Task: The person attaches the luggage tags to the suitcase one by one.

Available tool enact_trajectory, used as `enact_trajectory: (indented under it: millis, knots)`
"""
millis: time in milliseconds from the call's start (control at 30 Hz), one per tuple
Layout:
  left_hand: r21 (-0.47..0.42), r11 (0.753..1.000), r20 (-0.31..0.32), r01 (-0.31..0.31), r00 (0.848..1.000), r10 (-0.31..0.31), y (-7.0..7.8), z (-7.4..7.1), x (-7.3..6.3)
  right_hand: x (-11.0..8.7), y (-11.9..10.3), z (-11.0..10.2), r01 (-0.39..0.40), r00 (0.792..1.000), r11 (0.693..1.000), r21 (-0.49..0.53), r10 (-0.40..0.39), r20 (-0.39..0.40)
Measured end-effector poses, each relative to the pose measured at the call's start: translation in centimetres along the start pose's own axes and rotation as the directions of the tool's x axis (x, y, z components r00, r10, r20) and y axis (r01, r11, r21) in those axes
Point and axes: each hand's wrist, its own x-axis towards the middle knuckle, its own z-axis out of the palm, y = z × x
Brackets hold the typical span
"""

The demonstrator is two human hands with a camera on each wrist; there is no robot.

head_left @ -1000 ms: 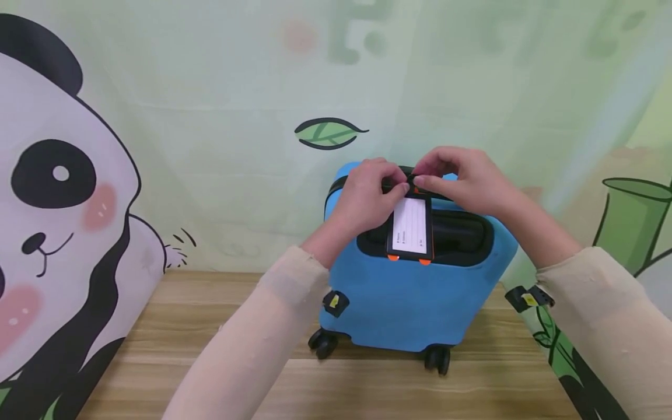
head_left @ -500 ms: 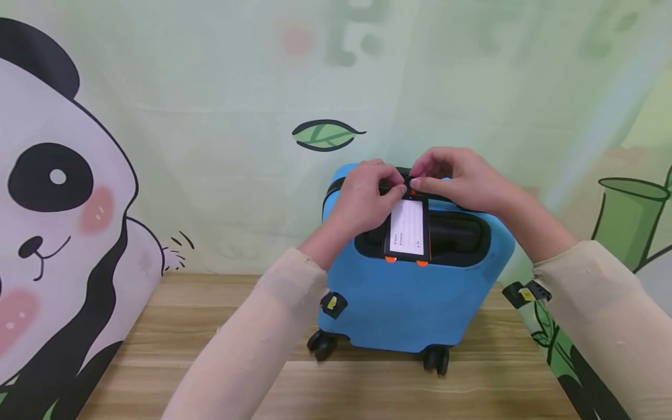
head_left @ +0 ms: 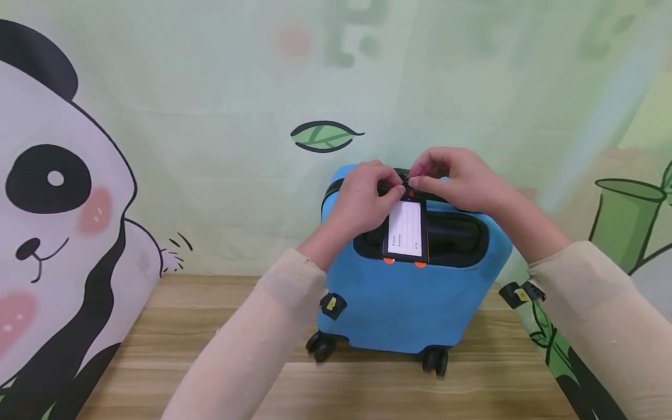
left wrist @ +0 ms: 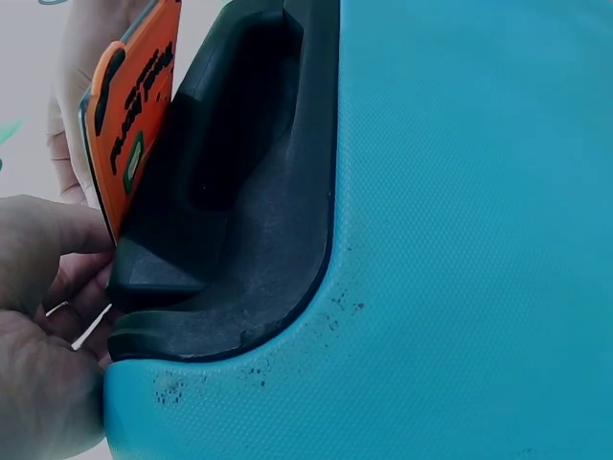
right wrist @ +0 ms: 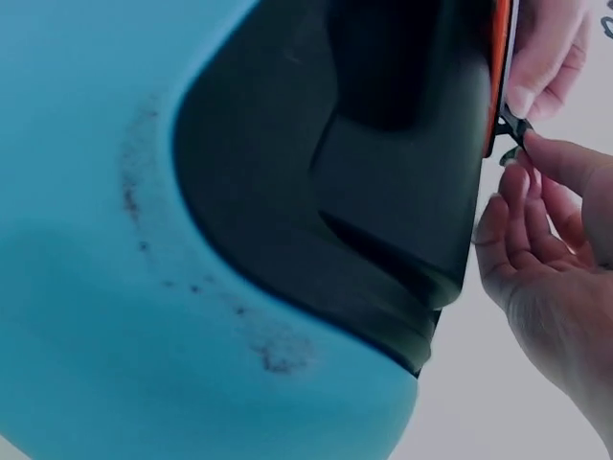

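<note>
A luggage tag (head_left: pixel 405 229), black-framed with a white lined card, hangs in front of the black recessed handle of a blue suitcase (head_left: pixel 388 303). Its orange back with dark lettering (left wrist: pixel 139 115) faces the suitcase in the left wrist view. At the tag's top end, my left hand (head_left: pixel 364 195) pinches its black strap between thumb and fingers. Just to the right, my right hand (head_left: pixel 462 178) pinches the same strap (right wrist: pixel 515 126), thumb against bent fingers. Fingertips of both hands nearly meet there and partly hide the strap.
The suitcase stands on black wheels (head_left: pixel 321 345) on a wood-look surface (head_left: pixel 210 338). A pale green backdrop (head_left: pixel 220 70) with a panda drawing (head_left: pixel 94 175) rises close behind. Black wrist-camera mounts (head_left: pixel 333 304) hang under both sleeves.
The head view has drifted a little, shifting everything slightly left and down. Both hands stay at the tag's top end, with hardly any movement against the suitcase.
</note>
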Motion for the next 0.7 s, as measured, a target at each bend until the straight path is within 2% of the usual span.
enact_trajectory:
  millis: [267, 467, 700]
  knots:
    - [-0.001, 1.0, -0.004, -0.004, 1.0, 0.004, -0.1, 0.0, 0.0, -0.7, 0.6, 1.0, 0.089, 0.988, 0.993, -0.072, -0.098, -0.121]
    - [0.011, 1.0, -0.007, 0.014, 1.0, -0.014, 0.1, -0.1, -0.1, -0.9, 0.7, 1.4, 0.092, 0.979, 0.992, -0.088, -0.106, -0.172]
    - [0.029, 0.999, 0.016, 0.021, 1.0, -0.022, 0.2, -0.5, -0.1, -1.4, 0.7, 1.6, 0.158, 0.959, 0.982, -0.105, -0.178, -0.22]
